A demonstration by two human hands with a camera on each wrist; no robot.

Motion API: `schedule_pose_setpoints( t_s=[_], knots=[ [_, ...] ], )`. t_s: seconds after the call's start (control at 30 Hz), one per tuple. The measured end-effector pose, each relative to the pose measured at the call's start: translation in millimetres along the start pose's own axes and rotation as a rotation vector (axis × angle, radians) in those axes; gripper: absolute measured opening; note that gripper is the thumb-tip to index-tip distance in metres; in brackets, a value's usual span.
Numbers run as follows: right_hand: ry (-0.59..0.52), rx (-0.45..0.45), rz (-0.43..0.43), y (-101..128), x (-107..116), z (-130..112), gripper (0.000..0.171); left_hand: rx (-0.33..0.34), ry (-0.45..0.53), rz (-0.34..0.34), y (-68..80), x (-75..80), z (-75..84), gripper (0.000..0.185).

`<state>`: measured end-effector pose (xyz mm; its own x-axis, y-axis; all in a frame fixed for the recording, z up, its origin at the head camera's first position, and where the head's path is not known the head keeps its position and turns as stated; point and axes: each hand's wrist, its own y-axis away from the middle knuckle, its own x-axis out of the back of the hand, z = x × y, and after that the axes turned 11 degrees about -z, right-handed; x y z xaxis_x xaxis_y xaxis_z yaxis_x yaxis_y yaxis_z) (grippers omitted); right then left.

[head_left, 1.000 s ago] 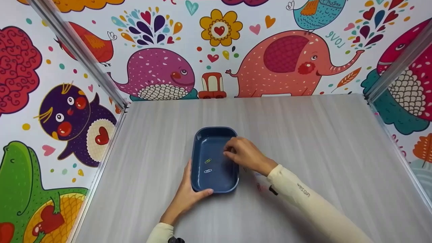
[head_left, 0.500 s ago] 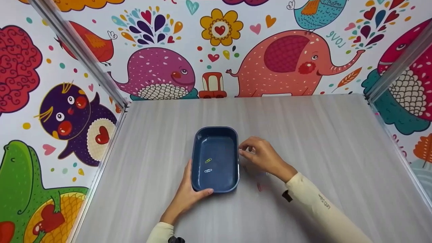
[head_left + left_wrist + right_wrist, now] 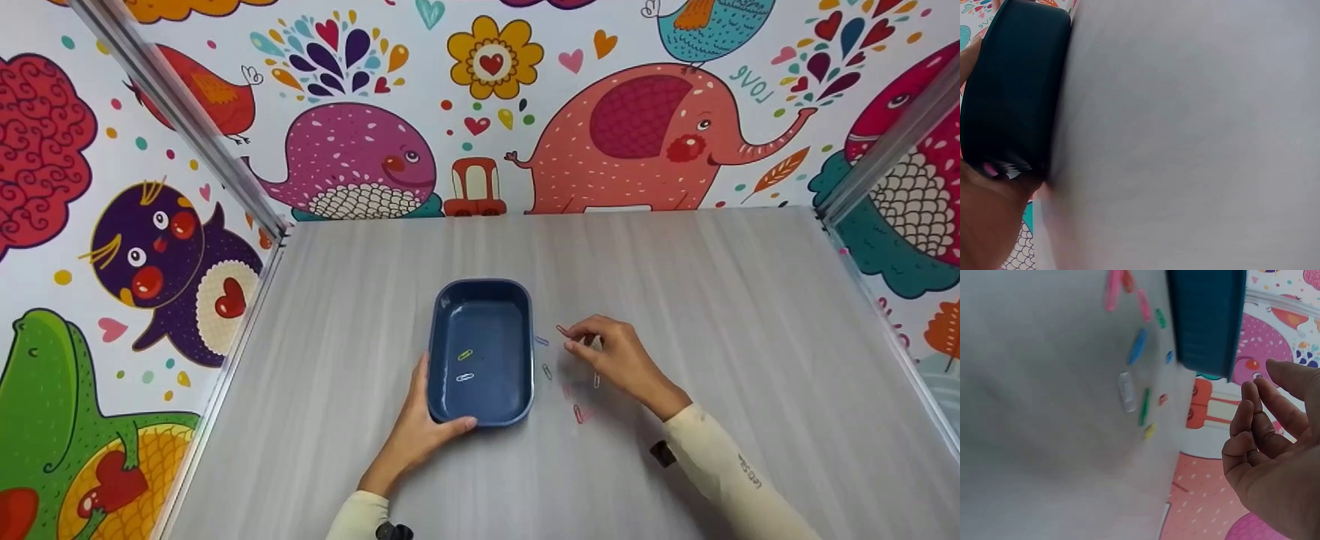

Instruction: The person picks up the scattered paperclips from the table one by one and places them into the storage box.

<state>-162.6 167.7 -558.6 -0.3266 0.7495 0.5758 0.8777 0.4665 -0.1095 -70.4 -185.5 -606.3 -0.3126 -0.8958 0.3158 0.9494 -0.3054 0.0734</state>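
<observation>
A deep blue rectangular tray [image 3: 484,322] rests on the table, with a yellow paper clip [image 3: 465,355] and a white paper clip [image 3: 465,377] inside. My left hand [image 3: 420,427] holds its near left corner, thumb on the near rim and fingers along the left side. To the right of the tray, my right hand [image 3: 619,356] is just above the table, fingers loosely bent. Near its fingertips lies a red paper clip [image 3: 562,328]. In the right wrist view nothing shows between the fingers of that hand [image 3: 1275,427].
Several loose paper clips lie right of the tray, among them a blue one [image 3: 541,341], a dark one [image 3: 547,371], a white one [image 3: 597,380] and a red one [image 3: 578,414]. Patterned panels with metal corner posts [image 3: 180,112] bound the grey table [image 3: 360,285].
My right hand has moved from over the tray to the right, above the loose clips, uncovering some of them. The left hand and the tray stay put.
</observation>
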Motion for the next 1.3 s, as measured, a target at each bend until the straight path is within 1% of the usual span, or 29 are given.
schedule_pose_setpoints(
  t_s=[0.17, 0.33, 0.6, 0.77, 0.9, 1.0, 1.13, 1.23, 1.3],
  knots=[
    [-0.009, -0.042, 0.017, 8.2, -2.7, 16.0, 0.013, 0.003, 0.006, 0.002, -0.3, -0.8, -1.1, 0.139],
    [-0.024, -0.063, 0.021, 15.1, -5.5, 29.6, 0.011, 0.003, 0.01, -0.001, 0.0, -1.3, -1.3, 0.139],
    [-0.074, -0.083, 0.03, 20.9, -3.5, 43.9, 0.012, -0.009, 0.005, -0.004, -0.1, -0.5, -1.8, 0.139],
    [-0.096, -0.075, 0.04, 20.8, 0.0, 50.1, 0.013, -0.012, 0.008, -0.001, -0.2, -0.1, -1.8, 0.139],
    [-0.084, -0.061, 0.029, 20.0, 0.8, 56.2, 0.015, 0.0, 0.007, -0.004, 0.3, 0.6, -1.9, 0.138],
    [-0.073, -0.067, 0.01, 19.4, 0.9, 60.8, 0.015, 0.014, 0.013, -0.006, 0.7, 0.8, -1.4, 0.138],
    [-0.062, -0.079, -0.017, 18.4, 1.4, 66.2, 0.016, 0.009, 0.011, -0.011, 0.8, 0.8, -1.0, 0.138],
    [-0.049, -0.066, -0.033, 17.4, 1.9, 69.2, 0.016, -0.003, 0.011, -0.012, 0.4, 0.6, -0.8, 0.138],
    [-0.033, -0.049, -0.039, 16.8, 2.3, 70.8, 0.016, 0.002, 0.017, -0.011, 0.0, 0.4, 0.2, 0.138]
  ],
)
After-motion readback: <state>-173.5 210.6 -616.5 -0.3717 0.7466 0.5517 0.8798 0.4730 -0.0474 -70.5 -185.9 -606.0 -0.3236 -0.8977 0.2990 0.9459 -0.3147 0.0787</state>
